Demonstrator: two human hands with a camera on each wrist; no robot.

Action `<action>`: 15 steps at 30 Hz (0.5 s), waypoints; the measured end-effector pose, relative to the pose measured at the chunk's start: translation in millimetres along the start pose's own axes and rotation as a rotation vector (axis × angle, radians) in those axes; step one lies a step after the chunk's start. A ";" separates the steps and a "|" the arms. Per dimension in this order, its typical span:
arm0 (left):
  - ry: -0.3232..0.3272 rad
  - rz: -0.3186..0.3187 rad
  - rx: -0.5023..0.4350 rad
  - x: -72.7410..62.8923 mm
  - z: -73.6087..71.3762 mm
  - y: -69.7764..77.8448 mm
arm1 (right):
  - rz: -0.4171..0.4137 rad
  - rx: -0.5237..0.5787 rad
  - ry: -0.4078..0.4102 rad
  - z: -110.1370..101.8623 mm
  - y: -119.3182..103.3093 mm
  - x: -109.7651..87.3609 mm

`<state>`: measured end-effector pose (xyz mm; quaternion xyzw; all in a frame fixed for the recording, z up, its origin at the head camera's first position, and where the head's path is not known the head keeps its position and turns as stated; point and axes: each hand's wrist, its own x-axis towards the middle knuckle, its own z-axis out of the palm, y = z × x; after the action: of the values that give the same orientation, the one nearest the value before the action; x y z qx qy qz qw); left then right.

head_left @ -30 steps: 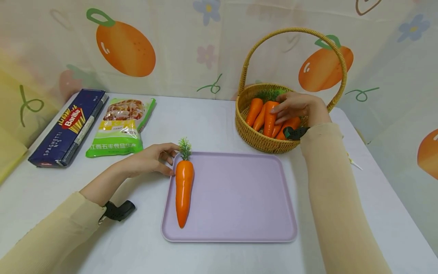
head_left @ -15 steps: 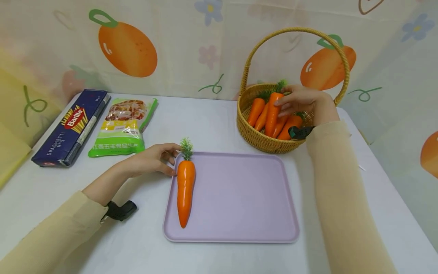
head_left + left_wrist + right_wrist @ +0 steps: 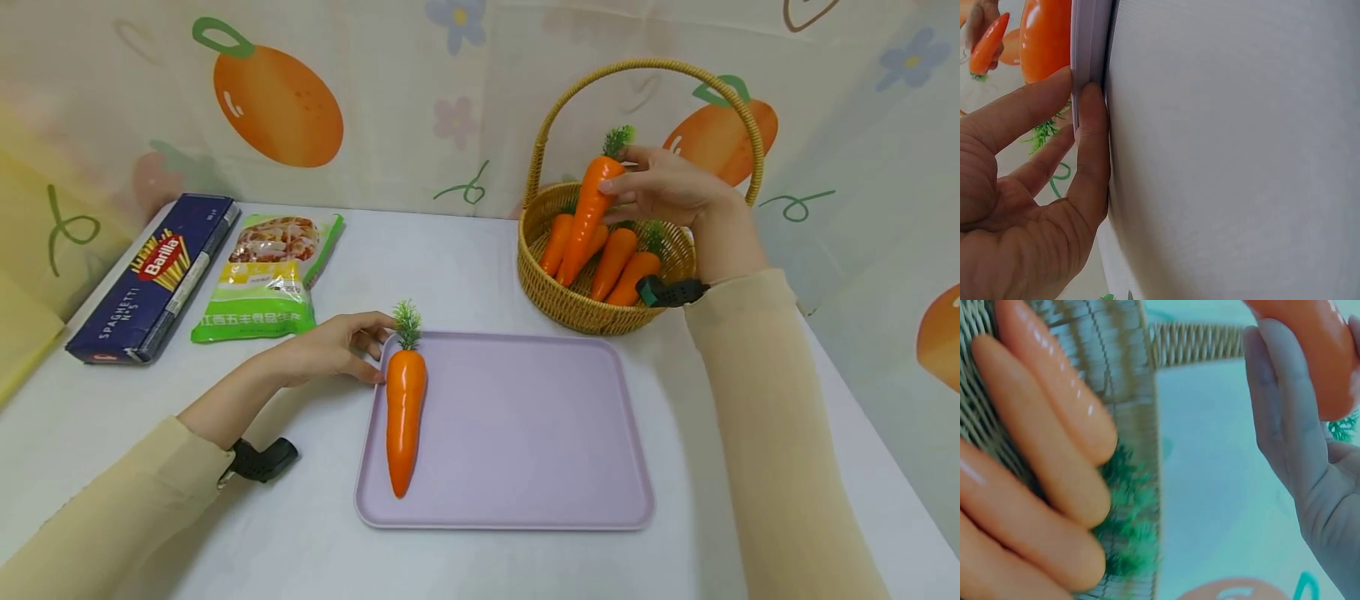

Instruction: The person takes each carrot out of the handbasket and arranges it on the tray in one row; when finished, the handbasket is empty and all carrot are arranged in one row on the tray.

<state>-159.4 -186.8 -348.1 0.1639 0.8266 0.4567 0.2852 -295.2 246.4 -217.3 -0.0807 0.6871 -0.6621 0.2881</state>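
Over the basket [image 3: 573,308], the right hand [image 3: 667,187] grips one carrot [image 3: 588,208] near its thick end, probably for purchase; the left hand [image 3: 330,350] pinches the tray [image 3: 525,433], likely steadying it; another carrot [image 3: 405,417] lies there.

White table [image 3: 450,267] bearing spaghetti box [image 3: 153,279], green packet [image 3: 258,283], lilac tray [image 3: 517,429], wicker basket [image 3: 573,311]

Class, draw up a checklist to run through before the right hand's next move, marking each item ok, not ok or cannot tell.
1. Right hand grips the held carrot: ok, near its leafy end.
2. Left hand pinches the tray by its edge: ok.
3. Room beside the lying carrot: ok.
4. Held carrot's tip free of the other carrots: cannot tell.
5. Held carrot past the basket: not ok, its tip shows within the rim.
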 end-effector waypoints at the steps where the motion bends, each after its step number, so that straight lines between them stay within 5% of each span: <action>1: 0.000 0.000 0.001 -0.2 0.0 0.2 | -0.017 -0.010 -0.009 4.6 -0.6 -0.6; 7: -0.001 -0.001 -0.009 -0.4 0.3 0.9 | -0.089 -0.017 -0.059 32.6 3.0 0.8; 15: -0.001 0.000 -0.010 0.0 0.0 0.6 | -0.072 -0.135 -0.074 64.4 15.0 3.0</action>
<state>-159.4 -186.4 -347.6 0.1628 0.8241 0.4609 0.2863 -261.2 190.9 -229.7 -0.1492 0.7157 -0.6207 0.2832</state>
